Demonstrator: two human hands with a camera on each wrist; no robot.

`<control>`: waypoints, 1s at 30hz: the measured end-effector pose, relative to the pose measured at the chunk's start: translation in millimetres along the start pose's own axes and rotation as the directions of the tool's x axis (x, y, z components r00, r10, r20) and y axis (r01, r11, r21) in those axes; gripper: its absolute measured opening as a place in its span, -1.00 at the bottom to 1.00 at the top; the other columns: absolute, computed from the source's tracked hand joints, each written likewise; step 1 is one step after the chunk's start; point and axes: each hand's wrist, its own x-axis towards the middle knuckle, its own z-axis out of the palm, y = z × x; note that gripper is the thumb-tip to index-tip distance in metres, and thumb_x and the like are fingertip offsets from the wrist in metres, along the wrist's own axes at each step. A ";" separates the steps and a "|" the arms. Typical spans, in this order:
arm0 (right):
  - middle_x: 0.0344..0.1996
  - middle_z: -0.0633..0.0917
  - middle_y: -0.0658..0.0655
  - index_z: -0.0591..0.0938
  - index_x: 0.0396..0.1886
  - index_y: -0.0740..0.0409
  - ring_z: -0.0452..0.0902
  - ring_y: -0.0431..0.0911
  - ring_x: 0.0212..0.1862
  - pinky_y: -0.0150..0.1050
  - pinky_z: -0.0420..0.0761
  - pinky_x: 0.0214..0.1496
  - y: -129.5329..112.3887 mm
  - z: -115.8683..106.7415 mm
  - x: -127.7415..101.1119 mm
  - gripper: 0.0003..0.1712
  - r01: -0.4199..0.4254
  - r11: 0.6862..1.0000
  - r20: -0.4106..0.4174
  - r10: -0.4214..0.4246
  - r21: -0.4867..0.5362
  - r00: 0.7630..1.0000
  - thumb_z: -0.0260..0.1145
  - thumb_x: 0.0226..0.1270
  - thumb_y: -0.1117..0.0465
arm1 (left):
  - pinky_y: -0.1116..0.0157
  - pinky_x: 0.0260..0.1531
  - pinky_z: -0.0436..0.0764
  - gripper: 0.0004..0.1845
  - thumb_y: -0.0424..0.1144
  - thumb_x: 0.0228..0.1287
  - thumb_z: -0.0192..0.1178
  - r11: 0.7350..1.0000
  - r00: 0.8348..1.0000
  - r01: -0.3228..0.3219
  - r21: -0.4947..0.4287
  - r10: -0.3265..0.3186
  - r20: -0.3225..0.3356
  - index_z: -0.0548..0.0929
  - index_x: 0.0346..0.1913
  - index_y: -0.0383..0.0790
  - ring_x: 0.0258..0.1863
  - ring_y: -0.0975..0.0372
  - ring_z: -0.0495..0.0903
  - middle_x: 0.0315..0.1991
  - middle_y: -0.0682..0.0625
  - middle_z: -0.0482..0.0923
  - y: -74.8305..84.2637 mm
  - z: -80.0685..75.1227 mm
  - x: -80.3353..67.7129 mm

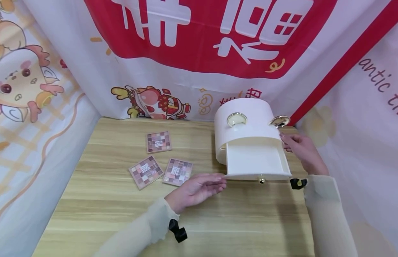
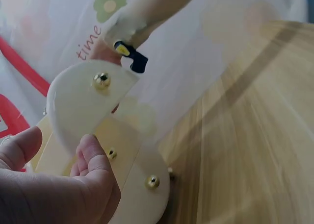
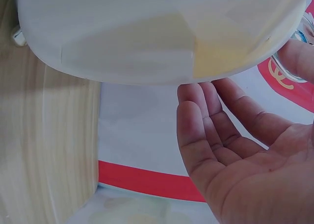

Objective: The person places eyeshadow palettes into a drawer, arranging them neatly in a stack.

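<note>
A white rounded storage box (image 1: 244,110) with gold knobs stands at the right of the table. Its top drawer (image 1: 255,157) is pulled out, and no contents show inside. My left hand (image 1: 197,191) has its loosely bent fingers at the left corner of the drawer front (image 2: 78,101); whether they touch it is unclear. My right hand (image 1: 302,150) is at the box's right side. In the right wrist view its fairly straight fingers (image 3: 191,123) reach the box's edge, with the thumb near a gold-rimmed round piece.
Three square eyeshadow palettes (image 1: 158,142) lie left of the box on the wood-grain table (image 1: 115,210). Two gold-rimmed round pieces (image 1: 237,119) stick up from the box's top. Printed cloth (image 1: 192,67) hangs behind and at both sides.
</note>
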 end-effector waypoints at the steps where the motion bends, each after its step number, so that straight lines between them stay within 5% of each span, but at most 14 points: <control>1: 0.16 0.47 0.31 0.35 0.39 0.45 0.50 -0.11 -0.05 -0.51 0.61 -0.12 0.1 -0.2 0.0 -0.08 -0.003 1.000 0.001 0.003 0.000 1.000 0.12 0.46 -0.29 | 0.14 0.29 0.49 -0.85 -0.45 0.38 0.18 1.000 1.000 -0.006 0.005 0.006 -0.003 0.68 -0.07 -0.34 -0.03 0.08 0.65 -0.09 -0.17 0.68 3.1 -2.1 -0.8; 9: 0.14 0.49 0.31 0.37 0.37 0.45 0.52 -0.12 -0.07 -0.50 0.62 -0.13 -0.4 -0.7 -0.8 -0.06 0.006 1.000 -0.006 -0.006 -0.016 1.000 0.13 0.44 -0.32 | 0.14 0.32 0.45 -0.76 -0.44 0.35 0.23 0.999 0.998 -0.053 -0.003 0.052 -0.044 0.64 0.04 -0.42 0.01 0.05 0.63 -0.02 -0.23 0.67 24.2 -17.3 -8.9; 18: 0.10 0.51 0.29 0.38 0.36 0.46 0.52 -0.16 -0.10 -0.49 0.63 -0.12 2.7 -0.9 1.3 -0.12 0.015 1.000 -0.001 -0.015 0.002 1.000 0.13 0.48 -0.26 | 0.06 0.34 0.42 -0.51 -0.48 0.34 0.23 0.969 0.975 -0.160 0.190 0.185 -0.122 0.43 0.29 -0.55 0.01 0.07 0.65 0.01 -0.21 0.66 50.0 -45.0 -14.0; 24: 0.08 0.52 0.28 0.40 0.34 0.47 0.53 -0.16 -0.10 -0.45 0.64 -0.07 3.8 -1.5 0.7 -0.13 0.025 1.000 0.001 -0.025 0.014 1.000 0.15 0.47 -0.25 | 0.03 0.38 0.34 -0.46 -0.47 0.33 0.27 0.952 0.955 -0.153 0.266 0.212 -0.208 0.40 0.33 -0.52 0.10 0.02 0.62 0.09 -0.26 0.62 65.2 -71.5 -16.6; 27: 0.08 0.51 0.28 0.39 0.34 0.46 0.51 -0.13 -0.08 -0.46 0.63 -0.08 2.2 -1.7 0.0 -0.12 0.019 1.000 0.001 -0.019 0.007 1.000 0.14 0.47 -0.27 | 0.09 0.32 0.44 -0.42 -0.47 0.26 0.34 0.909 0.934 -0.155 0.386 0.262 -0.242 0.43 0.33 -0.49 0.09 0.06 0.63 0.16 -0.29 0.56 71.6 -82.2 -15.0; 30: 0.07 0.51 0.29 0.39 0.33 0.47 0.51 -0.12 -0.09 -0.49 0.63 -0.11 1.1 -2.0 -0.8 -0.12 0.019 1.000 0.003 -0.019 0.009 1.000 0.14 0.47 -0.26 | 0.19 0.19 0.57 -0.37 -0.46 0.17 0.42 0.821 0.907 -0.138 0.554 0.330 -0.263 0.46 0.31 -0.44 0.04 0.10 0.65 0.16 -0.27 0.56 78.3 -91.2 -12.8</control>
